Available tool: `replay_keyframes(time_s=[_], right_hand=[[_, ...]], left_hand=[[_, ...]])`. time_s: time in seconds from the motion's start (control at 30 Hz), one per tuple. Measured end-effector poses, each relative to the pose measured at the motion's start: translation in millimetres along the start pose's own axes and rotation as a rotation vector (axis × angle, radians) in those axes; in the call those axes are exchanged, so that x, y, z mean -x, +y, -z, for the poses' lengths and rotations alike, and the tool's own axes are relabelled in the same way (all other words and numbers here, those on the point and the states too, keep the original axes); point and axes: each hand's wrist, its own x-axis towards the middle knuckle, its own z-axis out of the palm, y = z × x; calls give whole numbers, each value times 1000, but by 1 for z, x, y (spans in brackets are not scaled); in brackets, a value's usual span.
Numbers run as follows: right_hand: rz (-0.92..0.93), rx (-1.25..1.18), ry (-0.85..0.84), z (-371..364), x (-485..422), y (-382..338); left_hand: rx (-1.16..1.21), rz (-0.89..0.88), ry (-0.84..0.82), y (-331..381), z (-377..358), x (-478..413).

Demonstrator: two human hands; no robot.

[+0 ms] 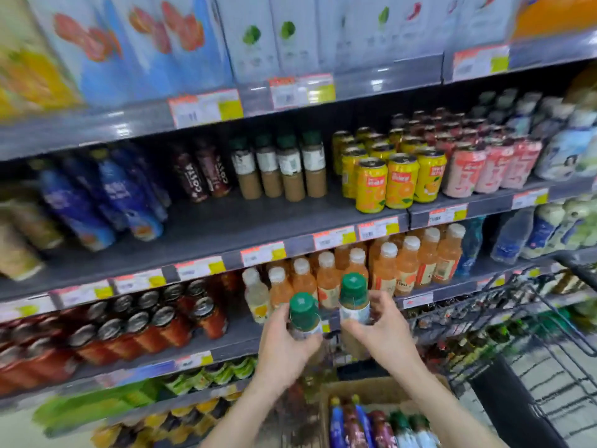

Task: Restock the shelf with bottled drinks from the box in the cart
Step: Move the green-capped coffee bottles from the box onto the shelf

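left hand (pixel 282 341) fingers curled round left bottle (pixel 303 313), right hand (pixel 386 331) curled round right bottle (pixel 353 297); both green-capped, upright, at 6 o'clock, above box (pixel 324 412) in cart (pixel 510 379), in front of shelf (pixel 210 227).

view: one wide-angle camera on my head | faces: forward and a little down at the shelves (pixel 226 227), which slant down toward the left of the frame | range: near, my left hand (pixel 284 337) and right hand (pixel 384 331) at lower centre | edges: cart (pixel 549 321) lower right, box (pixel 371 391) at bottom
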Motion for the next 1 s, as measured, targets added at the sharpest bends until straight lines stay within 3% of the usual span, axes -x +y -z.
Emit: replay_keyframes(time_s=[0.27, 0.57, 1.0], right_hand=[[159, 41, 37, -49, -17, -100], [301, 34, 79, -76, -103, -192], [261, 71, 147, -128, -223, -194]], left_hand=[[0, -59, 114, -3, 96, 1], [45, -81, 218, -4, 145, -7], [28, -127, 351, 28, 167, -64]])
